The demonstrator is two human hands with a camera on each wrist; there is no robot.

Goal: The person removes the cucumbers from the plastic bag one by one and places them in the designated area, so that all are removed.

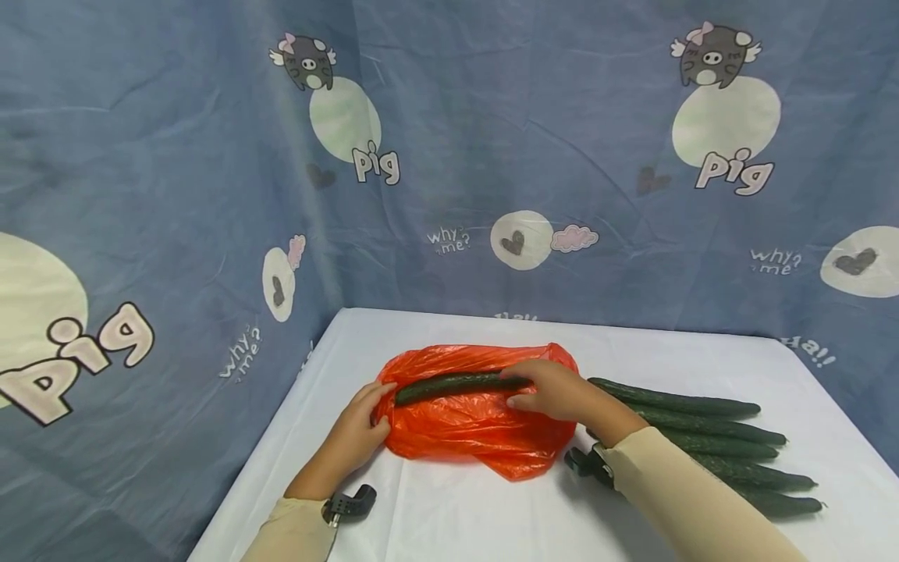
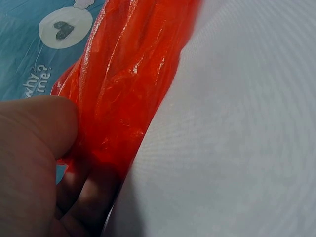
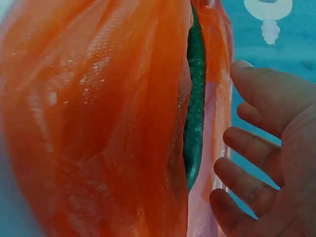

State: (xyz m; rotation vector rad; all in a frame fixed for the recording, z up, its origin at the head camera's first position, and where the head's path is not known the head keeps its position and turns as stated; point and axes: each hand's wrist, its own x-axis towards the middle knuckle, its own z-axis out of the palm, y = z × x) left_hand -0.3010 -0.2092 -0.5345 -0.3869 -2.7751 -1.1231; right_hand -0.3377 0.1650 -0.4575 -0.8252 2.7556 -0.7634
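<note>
A thin red plastic bag (image 1: 463, 425) lies spread on the table, with one dark green cucumber (image 1: 449, 384) lying lengthwise in its opening. My left hand (image 1: 354, 437) pinches the bag's left edge; in the left wrist view, its thumb (image 2: 44, 121) presses on the crumpled red plastic (image 2: 123, 84) with the fingers beneath. Over the cucumber's right end reaches my right hand (image 1: 551, 394). From the right wrist view, the fingers (image 3: 252, 148) are spread and loosely bent beside the bag's mouth, apart from the cucumber (image 3: 196, 103), which is partly covered by a fold.
Several more cucumbers (image 1: 709, 425) lie side by side to the right of the bag, partly hidden by my right sleeve (image 1: 688, 484). White cloth covers the table (image 1: 435, 515). A blue printed curtain (image 1: 449, 140) hangs behind and along the left.
</note>
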